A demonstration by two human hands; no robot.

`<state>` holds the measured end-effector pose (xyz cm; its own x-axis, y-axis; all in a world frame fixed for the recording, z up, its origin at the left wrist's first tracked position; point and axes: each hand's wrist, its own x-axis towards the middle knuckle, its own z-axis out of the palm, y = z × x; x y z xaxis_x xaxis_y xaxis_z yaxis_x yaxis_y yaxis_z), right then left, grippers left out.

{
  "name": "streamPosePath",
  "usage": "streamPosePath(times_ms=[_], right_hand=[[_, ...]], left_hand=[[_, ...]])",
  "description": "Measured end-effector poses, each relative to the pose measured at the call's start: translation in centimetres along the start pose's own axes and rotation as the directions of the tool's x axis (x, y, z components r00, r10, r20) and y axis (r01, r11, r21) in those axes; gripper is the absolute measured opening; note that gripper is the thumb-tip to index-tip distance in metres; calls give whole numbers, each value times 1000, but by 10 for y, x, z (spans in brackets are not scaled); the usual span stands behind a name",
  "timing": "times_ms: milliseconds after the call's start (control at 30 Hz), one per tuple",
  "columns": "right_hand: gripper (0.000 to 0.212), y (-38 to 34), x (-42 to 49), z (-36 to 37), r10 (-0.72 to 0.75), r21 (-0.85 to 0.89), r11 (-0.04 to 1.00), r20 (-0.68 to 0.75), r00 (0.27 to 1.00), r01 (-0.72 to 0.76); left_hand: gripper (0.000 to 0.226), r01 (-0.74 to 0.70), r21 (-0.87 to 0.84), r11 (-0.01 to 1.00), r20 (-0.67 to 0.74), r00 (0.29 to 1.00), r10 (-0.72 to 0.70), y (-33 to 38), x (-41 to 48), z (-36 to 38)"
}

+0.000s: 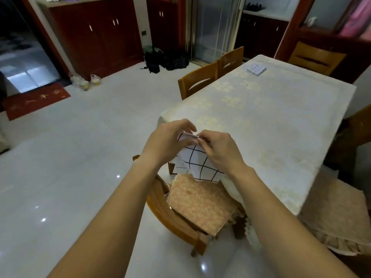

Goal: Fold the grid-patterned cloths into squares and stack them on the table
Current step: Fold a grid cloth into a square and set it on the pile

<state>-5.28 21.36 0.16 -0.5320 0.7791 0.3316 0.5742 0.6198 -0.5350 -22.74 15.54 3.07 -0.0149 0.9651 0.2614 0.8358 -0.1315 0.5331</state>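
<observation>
A white cloth with a black grid (pixel 200 163) hangs in the air over the table's near left corner. My left hand (pixel 166 141) and my right hand (pixel 219 150) both pinch its top edge, fingertips almost touching. The cloth's lower part droops toward a chair seat. Far off on the table (pixel 281 121), near its back edge, lies a small stack of folded grid cloths (pixel 256 69).
A wooden chair with a patterned cushion (pixel 200 201) stands right below my hands. Two more wooden chairs (pixel 200 81) line the table's left side, and a cushioned seat (pixel 337 217) is at the right. Black bags (pixel 164 59) lie on the tiled floor by the cabinets.
</observation>
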Motion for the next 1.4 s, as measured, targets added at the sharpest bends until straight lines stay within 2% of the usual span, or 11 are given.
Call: streamPosePath(times_ms=[67,300,433,533,600,700,800,967,1100,1267,1400], right_hand=[[19,-18,11,15,-8,-9,1000,-2,1000,8],[21,-27,47,59,100,-17,995,-31,995,-100],[16,-27,84,89,147,-14,989,-15,989,-147],[10,-31,133,113,140,3,990,-12,990,-140],[10,-39,171,131,133,19,991,-4,991,-133],[12,-51,219,150,141,25,990,-12,990,-141],[11,-60,266,156,162,14,987,-50,986,-161],[10,-56,328,179,205,-18,978,-41,978,-206],[11,-43,380,210,269,-46,961,-56,961,-272],[11,-52,455,235,353,-39,933,-77,932,-357],[17,-53,504,237,417,-43,900,-204,885,-434]], left_hand=[[29,-4,31,1000,16,1000,4,-21,-1,-11],[4,-2,-18,1000,14,1000,2,-86,20,-36],[8,31,-79,996,18,999,-30,-135,41,-62],[8,43,-49,998,34,999,-41,-175,66,-88],[10,46,-25,999,54,998,-45,-203,89,-110],[27,64,-36,997,116,991,-59,-241,119,-142],[31,73,-147,986,86,994,-61,-281,152,-160],[15,29,-232,972,10,1000,-27,-350,206,-149],[14,-9,-341,940,-20,1000,2,-413,262,-146],[14,-65,-385,921,43,995,88,-480,337,-171],[19,-93,-386,918,73,989,131,-504,409,-183]])
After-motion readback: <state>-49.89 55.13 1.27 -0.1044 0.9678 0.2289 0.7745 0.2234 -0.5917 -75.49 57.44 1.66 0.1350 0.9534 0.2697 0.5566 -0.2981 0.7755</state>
